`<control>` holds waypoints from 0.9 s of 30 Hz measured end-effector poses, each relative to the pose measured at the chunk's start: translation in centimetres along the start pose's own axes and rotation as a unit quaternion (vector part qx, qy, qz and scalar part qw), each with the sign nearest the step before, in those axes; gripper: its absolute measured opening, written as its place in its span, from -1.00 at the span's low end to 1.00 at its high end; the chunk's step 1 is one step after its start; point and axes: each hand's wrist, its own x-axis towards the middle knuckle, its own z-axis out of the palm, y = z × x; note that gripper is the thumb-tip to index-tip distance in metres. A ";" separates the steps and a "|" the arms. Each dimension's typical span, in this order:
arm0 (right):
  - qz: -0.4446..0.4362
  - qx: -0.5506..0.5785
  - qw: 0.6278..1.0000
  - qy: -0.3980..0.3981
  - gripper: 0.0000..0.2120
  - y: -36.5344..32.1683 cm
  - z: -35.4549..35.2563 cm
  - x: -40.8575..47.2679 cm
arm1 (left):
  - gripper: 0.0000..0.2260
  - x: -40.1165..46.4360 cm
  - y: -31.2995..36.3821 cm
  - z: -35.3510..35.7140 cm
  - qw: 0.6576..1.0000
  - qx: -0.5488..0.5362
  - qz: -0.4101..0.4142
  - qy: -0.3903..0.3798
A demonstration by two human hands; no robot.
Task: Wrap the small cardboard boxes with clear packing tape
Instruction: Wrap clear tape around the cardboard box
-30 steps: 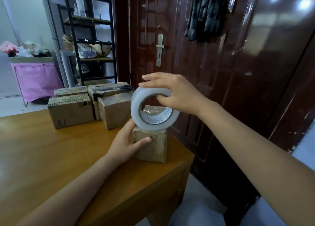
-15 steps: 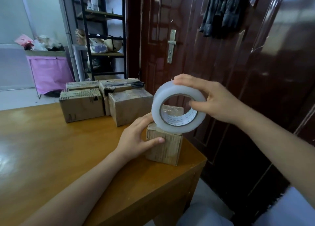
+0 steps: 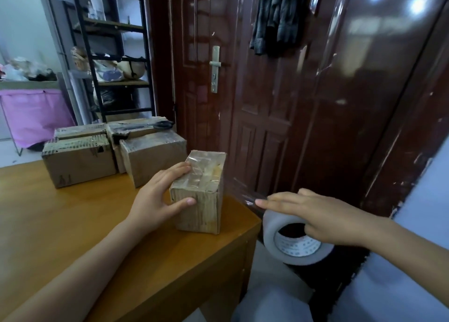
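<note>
We steady a small cardboard box (image 3: 201,195) at the centre of the frame, near the right edge of the wooden surface (image 3: 60,229). Our left hand (image 3: 158,195) holds it, fingers on its taped top edge and thumb pressed to its near face. Clear tape already covers the top, glossy and wrinkled.

At lower right, just off the surface edge, our right hand (image 3: 315,214) grips the tape roll (image 3: 296,241), thumb curled into the core and fingers laid flat over the outer rim. A clear strip (image 3: 240,190) stretches from the roll up to the box's right side. The core's inner lining carries small dark print, too fine to read.

Toward the left middle of the frame stand four more boxes (image 3: 80,161); the nearest has a small black mark near its lower corner, not legible. Scissors (image 3: 150,126) lie on the rear box.
</note>
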 end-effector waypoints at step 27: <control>-0.107 -0.085 0.986 0.098 -0.20 -4.1 -5.6 8.5 | -0.28 -4.4 -2.0 -4.3 0.994 0.089 -0.061 -0.008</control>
